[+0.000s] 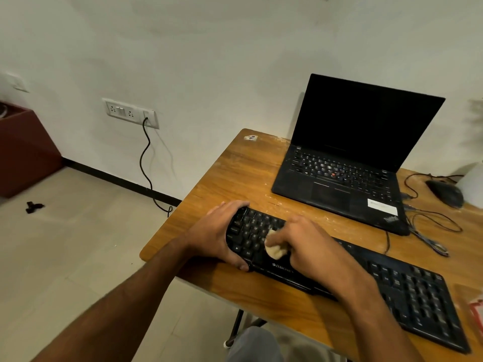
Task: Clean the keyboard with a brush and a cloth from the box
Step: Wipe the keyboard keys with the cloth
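**Cloth pass under way at the keyboard's left end**

While the right hand pinches a wadded beige cloth against the keys, the wiping stage looks begun — only the left block is covered so far, and the long run of keys toward the number pad seems left to do. Just beside that grasp, the left hand clamps the end of the black Zebronics keyboard. No brush or box can be made out. Beyond the grip sits an open ThinkPad laptop — screen dark.
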### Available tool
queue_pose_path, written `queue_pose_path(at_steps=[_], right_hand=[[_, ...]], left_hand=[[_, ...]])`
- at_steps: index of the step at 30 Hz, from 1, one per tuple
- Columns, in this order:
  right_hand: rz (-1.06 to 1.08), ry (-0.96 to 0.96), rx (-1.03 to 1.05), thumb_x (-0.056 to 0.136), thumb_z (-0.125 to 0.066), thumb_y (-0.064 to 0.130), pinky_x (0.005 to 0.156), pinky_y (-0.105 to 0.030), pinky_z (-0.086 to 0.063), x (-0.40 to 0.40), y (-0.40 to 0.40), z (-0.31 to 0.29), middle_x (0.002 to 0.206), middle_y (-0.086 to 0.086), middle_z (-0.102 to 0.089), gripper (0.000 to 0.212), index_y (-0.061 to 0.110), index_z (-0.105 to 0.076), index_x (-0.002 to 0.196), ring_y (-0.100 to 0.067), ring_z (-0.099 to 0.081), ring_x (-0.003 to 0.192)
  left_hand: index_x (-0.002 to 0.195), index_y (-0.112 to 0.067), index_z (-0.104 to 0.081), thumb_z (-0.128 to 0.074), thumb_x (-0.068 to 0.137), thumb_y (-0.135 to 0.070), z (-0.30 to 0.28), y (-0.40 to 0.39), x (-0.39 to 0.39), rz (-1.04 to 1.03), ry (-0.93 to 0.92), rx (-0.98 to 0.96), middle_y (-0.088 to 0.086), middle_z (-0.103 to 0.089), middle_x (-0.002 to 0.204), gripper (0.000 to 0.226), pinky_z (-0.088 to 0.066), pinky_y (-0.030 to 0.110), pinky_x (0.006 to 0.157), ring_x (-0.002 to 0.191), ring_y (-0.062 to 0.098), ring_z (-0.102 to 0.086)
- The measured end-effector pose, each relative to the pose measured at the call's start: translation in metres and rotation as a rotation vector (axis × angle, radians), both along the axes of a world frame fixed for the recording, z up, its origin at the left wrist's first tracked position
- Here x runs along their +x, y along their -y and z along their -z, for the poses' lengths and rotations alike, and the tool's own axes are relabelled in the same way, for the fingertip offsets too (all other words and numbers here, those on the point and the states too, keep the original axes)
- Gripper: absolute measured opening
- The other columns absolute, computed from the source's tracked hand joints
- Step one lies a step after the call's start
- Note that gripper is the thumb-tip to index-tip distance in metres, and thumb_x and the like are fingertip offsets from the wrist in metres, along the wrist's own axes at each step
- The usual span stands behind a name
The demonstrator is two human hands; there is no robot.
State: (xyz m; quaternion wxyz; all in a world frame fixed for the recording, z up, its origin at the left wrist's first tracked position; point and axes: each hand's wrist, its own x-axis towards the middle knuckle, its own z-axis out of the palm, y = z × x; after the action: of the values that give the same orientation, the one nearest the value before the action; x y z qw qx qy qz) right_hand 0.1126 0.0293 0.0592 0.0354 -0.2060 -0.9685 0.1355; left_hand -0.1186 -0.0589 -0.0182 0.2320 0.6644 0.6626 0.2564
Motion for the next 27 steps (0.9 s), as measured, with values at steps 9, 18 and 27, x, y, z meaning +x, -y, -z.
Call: queue_pose_path(at_steps=[9, 18, 27], right_hand=[[-0.019, -0.021, -0.058, 0.097, -0.064, 0.015, 0.086, -0.018, -0.041, 0.004, 0.005, 0.018, 0.111, 0.013, -0.046, 0.034, 0.034, -0.068, 0.125, -0.009, -0.048, 0.104], [-0.170, -0.072, -0.102, 0.098, -0.064, 0.028, 0.079, -0.026, -0.052, -0.013, 0.025, 0.028, 0.110, 0.012, -0.048, 0.022, 0.036, -0.069, 0.119, -0.007, -0.051, 0.095], [-0.063, -0.175, -0.081, 0.095, -0.065, 0.018, 0.077, -0.022, -0.051, -0.007, 0.009, 0.020, 0.107, 0.011, -0.055, 0.027, 0.033, -0.073, 0.117, -0.006, -0.055, 0.096]], left_hand=[[0.161, -0.025, -0.025, -0.098, 0.052, -0.058, -0.002, 0.001, 0.001, -0.003, -0.018, 0.000, -0.026, -0.032, 0.149, 0.136, -0.025, 0.041, 0.127, 0.139, -0.005, -0.029], [0.161, -0.020, -0.025, -0.091, 0.058, -0.063, 0.003, -0.001, -0.002, -0.006, -0.048, 0.026, -0.017, -0.038, 0.156, 0.130, -0.031, 0.050, 0.124, 0.145, 0.002, -0.034], [0.161, -0.023, -0.026, -0.089, 0.049, -0.073, 0.006, -0.002, -0.003, -0.002, -0.001, 0.017, -0.019, -0.038, 0.155, 0.138, -0.030, 0.046, 0.125, 0.144, 0.001, -0.035]])
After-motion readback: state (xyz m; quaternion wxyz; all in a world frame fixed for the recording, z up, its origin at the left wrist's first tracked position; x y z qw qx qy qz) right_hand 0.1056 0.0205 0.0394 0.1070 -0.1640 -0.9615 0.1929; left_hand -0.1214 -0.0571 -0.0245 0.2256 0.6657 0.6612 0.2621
